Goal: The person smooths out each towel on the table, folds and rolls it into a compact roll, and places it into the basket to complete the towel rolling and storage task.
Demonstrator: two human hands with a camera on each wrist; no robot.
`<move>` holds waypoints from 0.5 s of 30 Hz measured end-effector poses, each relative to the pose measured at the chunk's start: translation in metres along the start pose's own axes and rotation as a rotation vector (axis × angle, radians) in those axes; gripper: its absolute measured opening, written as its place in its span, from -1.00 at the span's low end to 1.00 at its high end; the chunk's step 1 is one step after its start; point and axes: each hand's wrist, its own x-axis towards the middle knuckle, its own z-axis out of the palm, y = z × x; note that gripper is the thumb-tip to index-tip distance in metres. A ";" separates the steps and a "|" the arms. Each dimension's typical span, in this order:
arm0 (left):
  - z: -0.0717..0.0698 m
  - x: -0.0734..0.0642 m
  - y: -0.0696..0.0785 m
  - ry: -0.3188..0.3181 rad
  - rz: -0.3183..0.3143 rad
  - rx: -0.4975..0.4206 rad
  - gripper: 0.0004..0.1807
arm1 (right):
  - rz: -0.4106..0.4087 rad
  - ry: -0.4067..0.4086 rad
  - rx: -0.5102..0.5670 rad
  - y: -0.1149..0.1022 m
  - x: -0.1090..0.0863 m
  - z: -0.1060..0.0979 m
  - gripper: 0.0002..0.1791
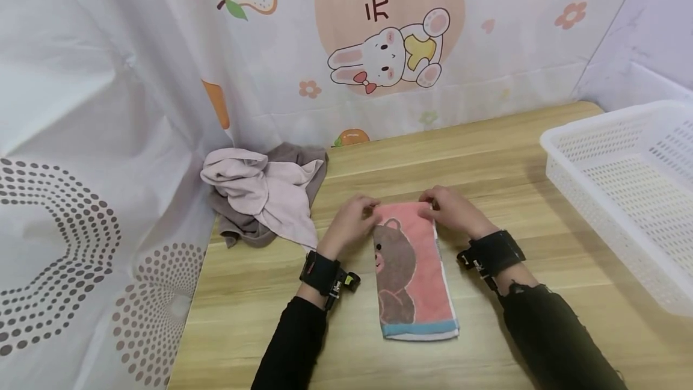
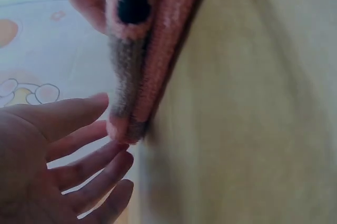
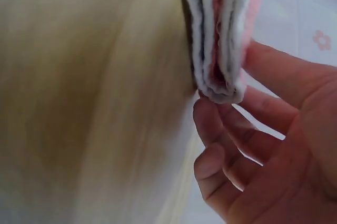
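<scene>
Pink bear-print towel (image 1: 430, 269), folded, left of white plastic basket (image 1: 576, 179); right hand (image 1: 457, 209) pinches basket-side corner, left hand (image 1: 349, 222) touches opposite corner, pinch unclear. Uneven pull could skew loose layers.

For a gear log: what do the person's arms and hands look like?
Black sleeves cover both forearms; the right cuff looks ragged. A black strap with a small dark device circles each wrist, the left device showing yellow-green. The left hand and right hand are bare.
</scene>
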 end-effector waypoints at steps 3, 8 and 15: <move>0.004 0.002 -0.006 -0.022 -0.010 -0.027 -0.60 | 0.005 -0.005 0.014 0.001 0.001 0.002 -0.78; 0.007 0.005 -0.011 -0.048 -0.011 -0.100 -0.59 | 0.022 -0.016 0.040 0.001 0.001 0.002 -0.79; 0.008 0.009 -0.015 -0.071 0.000 -0.128 -0.59 | 0.035 -0.015 0.042 0.000 0.001 0.003 -0.80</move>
